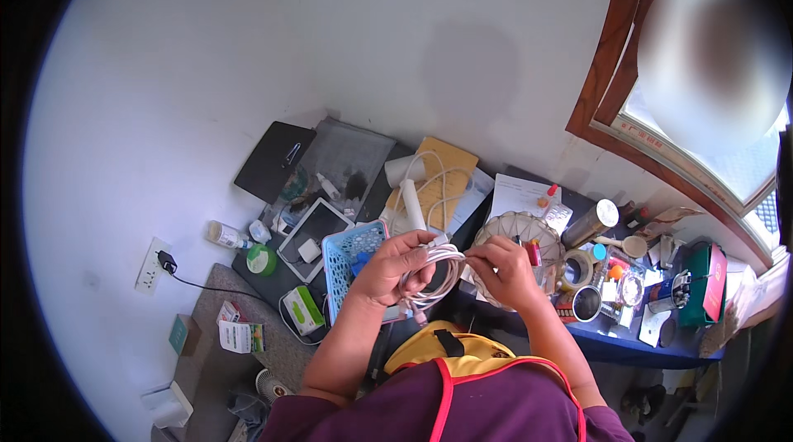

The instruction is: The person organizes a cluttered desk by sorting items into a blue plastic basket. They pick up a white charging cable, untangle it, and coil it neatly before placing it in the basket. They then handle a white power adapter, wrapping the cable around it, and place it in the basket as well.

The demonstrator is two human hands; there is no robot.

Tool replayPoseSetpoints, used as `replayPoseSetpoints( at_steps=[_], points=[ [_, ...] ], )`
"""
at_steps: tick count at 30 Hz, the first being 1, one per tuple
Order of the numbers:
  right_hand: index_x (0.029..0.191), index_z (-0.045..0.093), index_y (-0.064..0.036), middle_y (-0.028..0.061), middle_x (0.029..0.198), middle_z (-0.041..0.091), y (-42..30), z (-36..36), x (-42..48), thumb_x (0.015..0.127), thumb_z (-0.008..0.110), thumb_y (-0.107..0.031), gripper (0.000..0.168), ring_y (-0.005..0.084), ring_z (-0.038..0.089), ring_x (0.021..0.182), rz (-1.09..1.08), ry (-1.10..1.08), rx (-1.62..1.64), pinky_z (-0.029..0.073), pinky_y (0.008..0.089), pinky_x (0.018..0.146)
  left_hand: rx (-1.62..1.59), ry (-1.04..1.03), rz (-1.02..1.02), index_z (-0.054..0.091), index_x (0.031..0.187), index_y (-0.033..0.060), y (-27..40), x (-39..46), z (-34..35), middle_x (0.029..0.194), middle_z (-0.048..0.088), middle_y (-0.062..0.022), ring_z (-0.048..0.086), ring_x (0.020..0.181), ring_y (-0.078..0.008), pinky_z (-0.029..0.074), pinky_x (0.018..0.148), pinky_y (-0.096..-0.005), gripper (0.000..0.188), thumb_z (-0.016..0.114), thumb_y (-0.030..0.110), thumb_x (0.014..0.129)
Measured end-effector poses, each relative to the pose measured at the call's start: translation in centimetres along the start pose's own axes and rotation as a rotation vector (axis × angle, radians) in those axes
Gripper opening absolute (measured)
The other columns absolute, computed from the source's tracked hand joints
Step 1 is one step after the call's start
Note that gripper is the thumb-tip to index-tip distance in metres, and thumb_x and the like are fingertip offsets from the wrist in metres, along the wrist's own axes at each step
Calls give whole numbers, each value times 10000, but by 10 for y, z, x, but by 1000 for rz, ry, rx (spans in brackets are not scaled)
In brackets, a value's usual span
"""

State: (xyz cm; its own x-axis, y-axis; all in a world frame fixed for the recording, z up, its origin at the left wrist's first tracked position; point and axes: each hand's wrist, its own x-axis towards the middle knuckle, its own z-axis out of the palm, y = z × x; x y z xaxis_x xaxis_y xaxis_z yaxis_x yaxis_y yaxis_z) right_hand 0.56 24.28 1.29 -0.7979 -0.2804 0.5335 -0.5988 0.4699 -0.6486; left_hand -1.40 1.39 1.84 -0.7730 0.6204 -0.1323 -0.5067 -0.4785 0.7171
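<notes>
A white cable (447, 290), wound into a loose coil, hangs from my left hand (396, 268). My left thumb and fingers close around the coil's left side, and a plug end shows above them. Thumb and fingertips of my right hand (505, 268) pinch at the coil's right edge; what exactly lies between them is too small to tell. Behind my left hand stands a light blue plastic basket (334, 256) with blue things inside. A scalloped glass bowl (495, 228) is partly hidden behind my right hand.
Left of the basket lie a white-framed tablet (337, 219) and a green-and-white box (302, 310). A yellow envelope (455, 160) and white cylinders lie at the back. Rightward are a tape roll (576, 271), an open can (587, 304) and a steel flask (585, 228). A charger occupies the wall socket (147, 275).
</notes>
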Motion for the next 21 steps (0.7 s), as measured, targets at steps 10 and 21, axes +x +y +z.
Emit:
replayPoseSetpoints(
  at_steps=[10, 21],
  points=[
    [1173, 583, 19, 63, 937, 635, 24, 45, -24, 960, 528, -290, 379, 119, 592, 777, 688, -270, 873, 502, 254, 656, -167, 139, -14, 536, 1186, 54, -39, 7, -32, 719, 540, -42, 406, 472, -53, 325, 412, -168, 314, 593, 188, 907],
    [1044, 607, 7, 13, 777, 623, 24, 79, -10, 940, 568, -202, 236, 78, 593, 653, 847, -500, 770, 501, 229, 571, 150, 471, 92, 408, 1314, -11, -56, -44, -62, 999, 624, -116, 621, 851, -162, 505, 728, -271, 476, 583, 190, 919]
  ],
)
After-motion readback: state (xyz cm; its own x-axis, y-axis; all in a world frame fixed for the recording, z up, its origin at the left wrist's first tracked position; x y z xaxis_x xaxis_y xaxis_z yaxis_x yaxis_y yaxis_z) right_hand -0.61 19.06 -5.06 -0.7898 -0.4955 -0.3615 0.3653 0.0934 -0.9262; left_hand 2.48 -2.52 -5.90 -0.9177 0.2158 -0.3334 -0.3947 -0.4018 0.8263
